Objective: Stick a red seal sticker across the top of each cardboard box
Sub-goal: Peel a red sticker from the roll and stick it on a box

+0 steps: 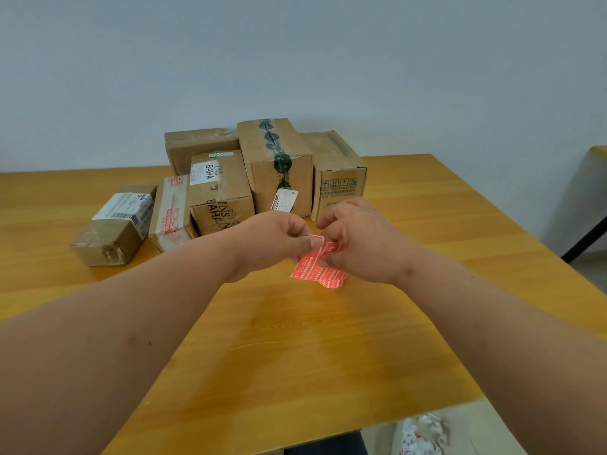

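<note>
Above the middle of the wooden table, both hands are meeting over a red sticker sheet. The left hand is pinching the sheet's top edge between thumb and forefinger, the other fingers curling under. The right hand is gripping the sheet from the other side, its fingers bending down over the upper right corner; whether it is peeling one sticker loose or only holding the sheet, I cannot tell. The sheet is hanging down between the hands, its lower edge curling just above the tabletop.

Beyond the hands, six cardboard boxes are standing in a cluster at the table's far side, near the pale wall. At the left, a low box with a white shipping label is lying at an angle. Beside it, a narrow box is showing red printed tape along its top. Next, a box marked BAHA is sitting in front of a plain box. A tall box with dark green tape is rising in the centre, and a printed box is standing at its right, touching it.

At the lower right, off the table's edge, crumpled white and red scraps are lying in a heap.
</note>
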Demonstrator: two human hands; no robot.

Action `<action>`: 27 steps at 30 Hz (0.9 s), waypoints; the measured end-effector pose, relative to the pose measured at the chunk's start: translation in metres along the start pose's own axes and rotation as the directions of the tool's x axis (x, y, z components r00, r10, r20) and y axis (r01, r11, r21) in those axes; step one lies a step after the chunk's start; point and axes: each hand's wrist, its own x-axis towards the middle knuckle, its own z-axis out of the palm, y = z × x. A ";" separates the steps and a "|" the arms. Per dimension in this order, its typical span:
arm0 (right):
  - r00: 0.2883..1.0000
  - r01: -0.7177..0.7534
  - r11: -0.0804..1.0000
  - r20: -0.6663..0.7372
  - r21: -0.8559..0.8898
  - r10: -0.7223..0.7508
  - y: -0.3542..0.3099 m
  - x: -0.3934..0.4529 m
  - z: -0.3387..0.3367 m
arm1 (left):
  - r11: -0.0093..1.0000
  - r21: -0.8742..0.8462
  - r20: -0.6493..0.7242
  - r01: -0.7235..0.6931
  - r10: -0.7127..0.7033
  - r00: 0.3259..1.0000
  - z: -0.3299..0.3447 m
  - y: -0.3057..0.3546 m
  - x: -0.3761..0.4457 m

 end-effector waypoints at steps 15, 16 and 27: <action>0.996 0.038 0.999 -0.079 0.019 -0.036 -0.002 -0.007 0.001 | 0.999 -0.040 -0.013 0.009 -0.009 1.000 0.005 0.002 0.000; 0.998 0.021 1.000 -0.059 0.021 -0.019 -0.002 -0.007 0.000 | 0.999 -0.052 -0.009 0.015 -0.016 1.000 0.005 0.002 0.000; 0.999 -0.052 0.993 0.016 0.104 0.051 -0.001 -0.006 -0.002 | 0.998 -0.062 -0.014 0.010 -0.011 1.000 0.006 0.000 -0.002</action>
